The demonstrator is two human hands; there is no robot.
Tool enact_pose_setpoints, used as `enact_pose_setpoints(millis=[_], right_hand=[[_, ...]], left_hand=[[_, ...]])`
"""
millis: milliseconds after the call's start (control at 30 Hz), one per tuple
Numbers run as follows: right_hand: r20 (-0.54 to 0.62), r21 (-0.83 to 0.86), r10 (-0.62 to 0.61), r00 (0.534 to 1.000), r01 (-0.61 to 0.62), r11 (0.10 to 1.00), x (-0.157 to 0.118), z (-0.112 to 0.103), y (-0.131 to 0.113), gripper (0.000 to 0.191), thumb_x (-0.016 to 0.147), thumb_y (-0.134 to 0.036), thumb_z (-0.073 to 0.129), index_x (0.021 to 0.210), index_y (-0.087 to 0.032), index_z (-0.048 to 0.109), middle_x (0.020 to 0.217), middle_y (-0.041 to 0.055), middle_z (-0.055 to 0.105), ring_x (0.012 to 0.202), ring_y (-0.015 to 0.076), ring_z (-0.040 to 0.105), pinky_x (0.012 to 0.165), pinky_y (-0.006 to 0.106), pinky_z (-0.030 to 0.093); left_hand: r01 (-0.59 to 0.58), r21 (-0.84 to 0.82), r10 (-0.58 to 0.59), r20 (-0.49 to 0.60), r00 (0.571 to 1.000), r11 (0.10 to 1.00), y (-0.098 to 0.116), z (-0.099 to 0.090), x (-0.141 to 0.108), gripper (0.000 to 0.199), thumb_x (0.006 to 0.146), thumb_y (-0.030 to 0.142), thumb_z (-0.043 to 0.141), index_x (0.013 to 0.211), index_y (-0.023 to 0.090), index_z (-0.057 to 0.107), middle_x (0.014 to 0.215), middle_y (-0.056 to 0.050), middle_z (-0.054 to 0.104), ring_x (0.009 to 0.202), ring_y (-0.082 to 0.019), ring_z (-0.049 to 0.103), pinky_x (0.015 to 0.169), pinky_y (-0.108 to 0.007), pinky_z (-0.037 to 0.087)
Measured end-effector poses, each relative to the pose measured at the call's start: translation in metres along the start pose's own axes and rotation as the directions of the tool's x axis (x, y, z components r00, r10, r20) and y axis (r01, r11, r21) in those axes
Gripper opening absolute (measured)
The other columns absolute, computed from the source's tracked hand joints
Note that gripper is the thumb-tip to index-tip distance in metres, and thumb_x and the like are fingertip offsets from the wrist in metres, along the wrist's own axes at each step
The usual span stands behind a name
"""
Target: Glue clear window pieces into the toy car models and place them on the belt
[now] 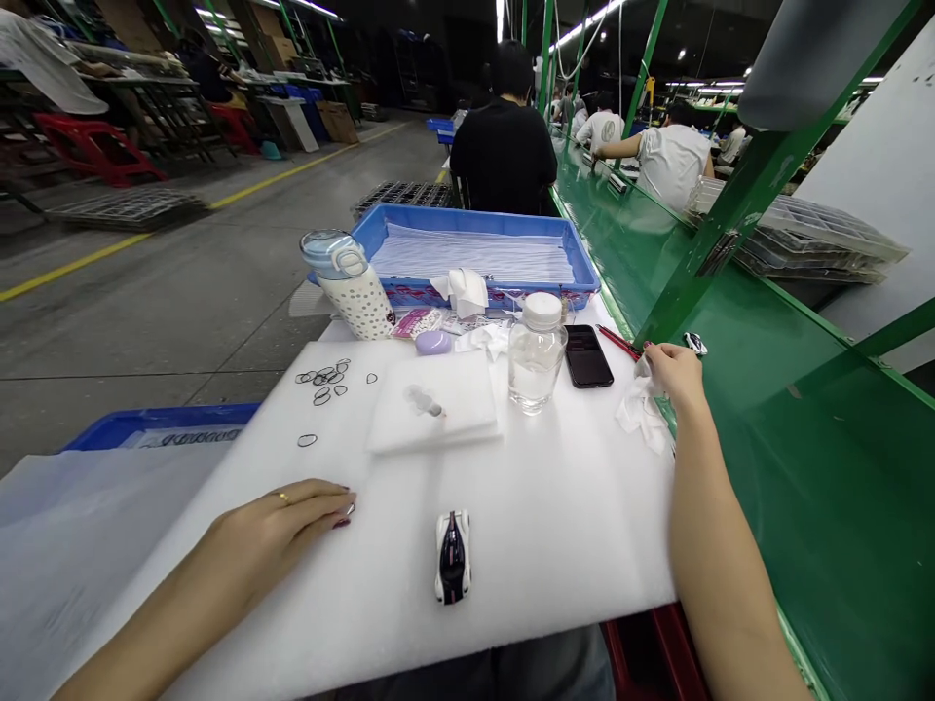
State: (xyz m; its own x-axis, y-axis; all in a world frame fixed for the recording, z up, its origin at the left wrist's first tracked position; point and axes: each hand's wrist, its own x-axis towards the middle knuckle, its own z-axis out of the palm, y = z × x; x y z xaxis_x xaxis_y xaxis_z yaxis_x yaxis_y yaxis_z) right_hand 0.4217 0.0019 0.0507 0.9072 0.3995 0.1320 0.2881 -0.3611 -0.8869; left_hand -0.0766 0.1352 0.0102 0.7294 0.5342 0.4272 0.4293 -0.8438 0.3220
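Note:
My left hand [292, 521] is low over the white foam surface [365, 604], its fingers together around a small shiny piece at the fingertips that I cannot make out. At the right edge, my right hand [676, 375] has its fingers pressed together at a crumpled white tissue [643, 414]. A white and black toy car [453, 557] lies on the foam between my forearms. Thin dark rings [325, 378] lie scattered at the left. Behind the car is a white foam pad [467, 389] with a grey smudge.
Along the back stand a dotted bottle [357, 302], a clear jar [536, 365], a phone [588, 356] and a blue tray [482, 219]. A green post [701, 258] rises beside the green belt [804, 438], which holds another toy car [694, 343]. People sit ahead.

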Motion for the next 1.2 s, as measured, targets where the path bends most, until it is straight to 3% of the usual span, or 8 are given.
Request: enact_pose_setpoints(millis=[300, 400, 567, 667, 733, 933, 1033, 1200], right_hand=[[-0.134, 0.545, -0.062, 0.989, 0.126, 0.829, -0.015, -0.018, -0.050, 0.038, 0.094, -0.050, 0.039, 0.068, -0.023, 0.029, 0.054, -0.0076, 0.034, 0.045, 0.0085, 0.035, 0.056, 0.025, 0.044], [-0.110, 0.730, -0.184, 0.977, 0.205, 0.653, -0.042, -0.031, -0.082, 0.049, 0.091, -0.051, 0.056, 0.066, -0.022, 0.025, 0.048, -0.0098, 0.023, 0.040, 0.0064, 0.022, 0.044, 0.021, 0.033], [-0.029, 0.729, -0.353, 0.935, 0.262, 0.633, -0.115, -0.038, -0.114, 0.050, 0.085, -0.049, 0.069, 0.059, -0.021, 0.037, 0.046, -0.0078, 0.028, 0.040, 0.0062, 0.026, 0.041, 0.023, 0.028], [0.033, 0.687, -0.339, 0.940, 0.225, 0.691, -0.158, -0.031, -0.093, 0.049, 0.084, -0.053, 0.071, 0.058, -0.021, 0.044, 0.044, -0.0067, 0.031, 0.040, 0.0071, 0.030, 0.041, 0.024, 0.027], [0.146, 0.668, -0.280, 0.949, 0.114, 0.735, -0.183, -0.022, -0.066, 0.050, 0.087, -0.053, 0.066, 0.056, -0.020, 0.045, 0.045, -0.0055, 0.032, 0.040, 0.0077, 0.031, 0.041, 0.025, 0.024], [0.514, 0.566, -0.245, 0.822, -0.110, 0.817, -0.251, 0.013, -0.015, 0.039, 0.091, -0.046, 0.062, 0.064, -0.019, 0.055, 0.052, -0.0035, 0.041, 0.047, 0.0095, 0.035, 0.045, 0.024, 0.029], [0.469, 0.520, -0.428, 0.773, 0.151, 0.841, -0.269, 0.025, -0.027, 0.014, 0.090, -0.028, 0.066, 0.078, -0.021, 0.069, 0.062, -0.0007, 0.058, 0.054, 0.0112, 0.050, 0.050, 0.024, 0.040], [0.220, 0.504, -0.773, 0.596, 0.609, 0.613, -0.281, 0.043, -0.060, 0.022, 0.088, -0.008, 0.061, 0.099, -0.023, 0.073, 0.081, 0.0039, 0.065, 0.064, 0.0123, 0.062, 0.052, 0.023, 0.050]], left_hand=[[0.155, -0.128, -0.163, -0.061, 0.985, 0.980, 0.025, -0.004, -0.003, 0.032, 0.083, 0.057, 0.063, 0.082, 0.029, 0.079, 0.085, -0.001, 0.076, 0.073, -0.022, 0.073, 0.065, -0.024, 0.056], [0.341, -0.386, -0.417, -0.131, 0.899, 0.857, 0.062, 0.002, -0.009, 0.026, 0.073, 0.051, 0.077, 0.082, 0.028, 0.079, 0.083, -0.004, 0.076, 0.069, -0.022, 0.071, 0.065, -0.023, 0.057], [0.383, -0.916, -0.646, 0.218, 0.731, 0.124, 0.124, 0.029, -0.011, 0.033, 0.066, 0.049, 0.088, 0.082, 0.021, 0.080, 0.080, -0.009, 0.074, 0.075, -0.021, 0.070, 0.072, -0.023, 0.060], [0.288, -0.924, -0.608, 0.382, 0.696, -0.250, 0.139, 0.042, -0.010, 0.033, 0.066, 0.046, 0.091, 0.082, 0.020, 0.079, 0.078, -0.007, 0.071, 0.073, -0.016, 0.067, 0.072, -0.021, 0.059], [0.274, -0.882, -0.556, 0.458, 0.694, -0.384, 0.141, 0.046, -0.008, 0.032, 0.065, 0.042, 0.092, 0.080, 0.018, 0.079, 0.077, -0.007, 0.069, 0.072, -0.015, 0.066, 0.071, -0.020, 0.059], [0.185, -0.848, -0.530, 0.466, 0.708, -0.497, 0.144, 0.047, -0.006, 0.033, 0.058, 0.038, 0.097, 0.075, 0.016, 0.078, 0.071, -0.005, 0.070, 0.067, -0.011, 0.065, 0.067, -0.014, 0.056], [0.179, -0.838, -0.493, 0.461, 0.738, -0.516, 0.144, 0.048, -0.006, 0.032, 0.058, 0.037, 0.097, 0.076, 0.018, 0.079, 0.073, -0.004, 0.072, 0.066, -0.011, 0.067, 0.067, -0.014, 0.056], [0.167, -0.837, -0.498, 0.458, 0.737, -0.521, 0.144, 0.050, -0.006, 0.031, 0.057, 0.039, 0.097, 0.075, 0.020, 0.079, 0.073, -0.004, 0.073, 0.068, -0.012, 0.068, 0.069, -0.017, 0.058]])
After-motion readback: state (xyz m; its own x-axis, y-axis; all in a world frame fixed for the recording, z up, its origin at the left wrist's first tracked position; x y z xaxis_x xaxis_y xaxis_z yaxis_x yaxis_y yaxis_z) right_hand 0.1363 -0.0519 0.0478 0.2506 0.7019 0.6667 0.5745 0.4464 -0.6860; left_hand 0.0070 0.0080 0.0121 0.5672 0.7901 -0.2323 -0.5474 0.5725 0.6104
